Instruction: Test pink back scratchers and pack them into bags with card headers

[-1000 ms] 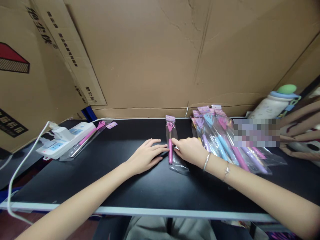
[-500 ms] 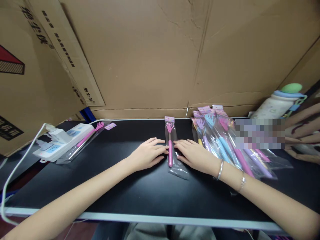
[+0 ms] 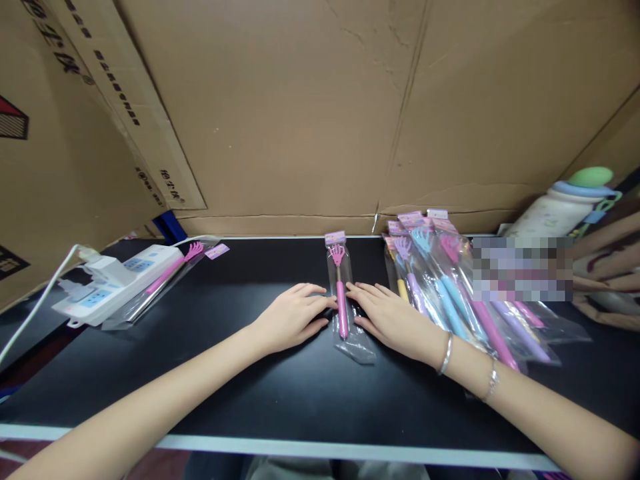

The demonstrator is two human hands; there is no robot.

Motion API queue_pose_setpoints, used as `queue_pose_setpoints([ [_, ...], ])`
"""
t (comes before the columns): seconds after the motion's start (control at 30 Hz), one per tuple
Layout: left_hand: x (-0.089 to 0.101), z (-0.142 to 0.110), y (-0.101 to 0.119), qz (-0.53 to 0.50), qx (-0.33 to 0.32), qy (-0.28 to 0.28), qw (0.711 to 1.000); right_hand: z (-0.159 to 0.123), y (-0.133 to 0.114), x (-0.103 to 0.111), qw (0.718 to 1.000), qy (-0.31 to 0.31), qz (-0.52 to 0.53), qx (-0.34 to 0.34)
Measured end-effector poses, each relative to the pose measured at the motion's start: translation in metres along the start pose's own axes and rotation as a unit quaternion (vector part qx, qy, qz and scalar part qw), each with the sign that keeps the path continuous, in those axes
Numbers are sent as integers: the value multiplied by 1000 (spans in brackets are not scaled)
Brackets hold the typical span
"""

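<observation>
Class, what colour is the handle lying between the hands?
The handle is pink, best seen in the head view.

The clear bag (image 3: 358,349) is glossy plastic, the tabletop (image 3: 295,400) smooth.

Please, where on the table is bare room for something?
Bare: from the pink scratcher beside the power strip to the left hand; also between the middle bag and the table's front edge. Crowded: the right, where bagged scratchers lie beside the right hand.

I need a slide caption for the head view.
Left hand and right hand flank a bagged pink back scratcher on a black table, with similar bagged ones at right.
</observation>
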State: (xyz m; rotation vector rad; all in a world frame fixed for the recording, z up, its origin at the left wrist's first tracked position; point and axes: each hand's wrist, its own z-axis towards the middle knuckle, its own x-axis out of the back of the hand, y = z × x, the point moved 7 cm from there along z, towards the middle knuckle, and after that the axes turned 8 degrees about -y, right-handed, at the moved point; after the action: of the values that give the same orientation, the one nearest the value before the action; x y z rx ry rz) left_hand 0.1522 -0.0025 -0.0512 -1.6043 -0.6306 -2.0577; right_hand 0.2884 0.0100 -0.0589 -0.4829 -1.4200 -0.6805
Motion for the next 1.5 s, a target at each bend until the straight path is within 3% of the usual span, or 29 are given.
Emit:
queue_pose_setpoints([
  [1.1, -7, -4, -3, -59, 27, -66, 996, -3, -1, -1, 1000, 5, 4, 1],
  [1.5, -7, -4, -2, -62, 9, -57, 996, -3, -1, -1, 1000, 5, 1, 2],
])
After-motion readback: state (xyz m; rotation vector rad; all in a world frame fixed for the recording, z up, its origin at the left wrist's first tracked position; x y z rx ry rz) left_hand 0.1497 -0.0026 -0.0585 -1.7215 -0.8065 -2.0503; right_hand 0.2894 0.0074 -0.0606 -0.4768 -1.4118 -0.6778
